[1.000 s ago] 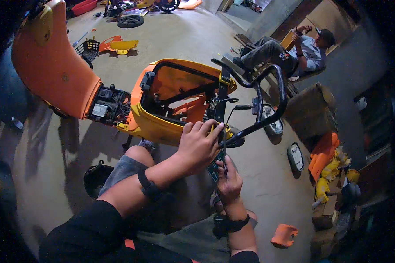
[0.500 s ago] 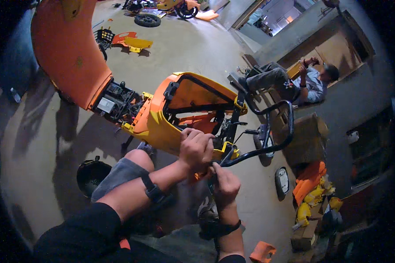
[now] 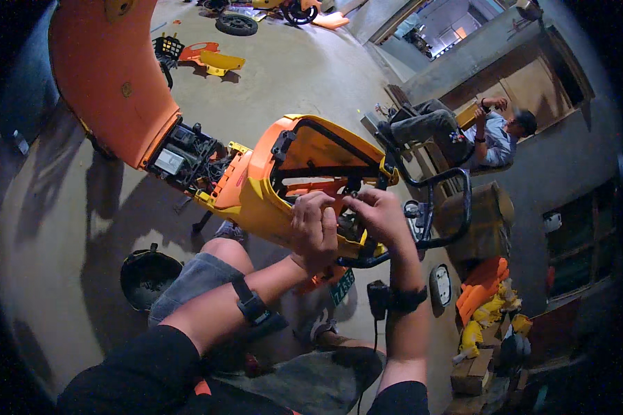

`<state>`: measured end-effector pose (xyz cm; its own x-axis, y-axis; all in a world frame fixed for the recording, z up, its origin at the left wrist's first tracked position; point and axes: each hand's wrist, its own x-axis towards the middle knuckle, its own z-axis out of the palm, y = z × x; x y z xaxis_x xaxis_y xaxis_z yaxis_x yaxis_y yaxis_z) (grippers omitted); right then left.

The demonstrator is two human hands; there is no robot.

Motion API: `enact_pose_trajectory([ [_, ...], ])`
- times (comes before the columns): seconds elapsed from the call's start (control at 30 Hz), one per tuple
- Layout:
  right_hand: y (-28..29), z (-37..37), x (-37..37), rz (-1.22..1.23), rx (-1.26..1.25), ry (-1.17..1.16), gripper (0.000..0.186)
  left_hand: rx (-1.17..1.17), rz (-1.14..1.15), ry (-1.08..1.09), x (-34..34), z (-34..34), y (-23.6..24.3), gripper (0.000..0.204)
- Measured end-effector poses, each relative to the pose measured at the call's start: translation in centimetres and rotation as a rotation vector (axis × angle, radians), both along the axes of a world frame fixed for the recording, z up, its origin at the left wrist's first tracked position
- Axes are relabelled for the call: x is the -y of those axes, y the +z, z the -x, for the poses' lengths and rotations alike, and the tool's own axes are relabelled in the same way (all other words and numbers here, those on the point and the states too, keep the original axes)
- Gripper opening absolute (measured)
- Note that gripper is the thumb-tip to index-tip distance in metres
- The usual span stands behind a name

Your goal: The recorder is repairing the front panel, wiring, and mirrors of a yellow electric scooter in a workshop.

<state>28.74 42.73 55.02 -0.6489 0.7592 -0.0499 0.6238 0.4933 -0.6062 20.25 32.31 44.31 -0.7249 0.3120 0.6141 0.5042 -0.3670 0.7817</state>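
A partly stripped scooter with a yellow and orange body panel point(image 3: 256, 187) lies before me, its large top opening edged in black. My left hand point(image 3: 315, 228) is at the near rim of that opening, fingers curled and thumb up; what they grip is hidden. Over the opening, my right hand point(image 3: 381, 214) has its fingers closed in a pinch, the tips close to my left hand. Whatever is between those fingertips is too small to make out. Beyond my right hand, a black tubular rack point(image 3: 467, 207) juts from the scooter's end. A green plate point(image 3: 342, 287) hangs below my hands.
A long orange panel point(image 3: 111, 76) rises at the left, beside exposed electrical parts point(image 3: 183, 155). A black bowl-like object point(image 3: 149, 277) is on the floor. Another person point(image 3: 491, 138) sits at the right. Boxes point(image 3: 472, 370) and orange and yellow parts point(image 3: 484, 290) stand along the right wall.
My right hand has moved up and away from me, from below the near rim to over the opening. My left hand stays at the rim, its fingers shifted slightly.
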Motion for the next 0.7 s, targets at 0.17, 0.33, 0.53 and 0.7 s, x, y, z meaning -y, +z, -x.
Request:
enact_pose_trajectory([
  [0.17,0.6,-1.1,-4.8,0.208,-0.224,-0.348,0.036,0.05,-0.024,-0.027,-0.1,0.0,0.0,0.018],
  [0.33,-1.1,-6.0,-6.5,0.08,-0.265,-0.558,0.031,-0.037,0.077,-0.045,-0.4,-0.6,-0.6,0.015],
  [0.53,-0.1,-3.8,-2.0,-0.661,0.188,-0.594,0.043,-0.059,0.114,-0.082,-0.1,-0.3,0.1,0.011],
  [0.7,0.8,-4.7,-2.1,-0.602,0.194,-0.644,0.038,-0.095,0.127,-0.076,-0.3,-0.6,-0.1,0.011],
])
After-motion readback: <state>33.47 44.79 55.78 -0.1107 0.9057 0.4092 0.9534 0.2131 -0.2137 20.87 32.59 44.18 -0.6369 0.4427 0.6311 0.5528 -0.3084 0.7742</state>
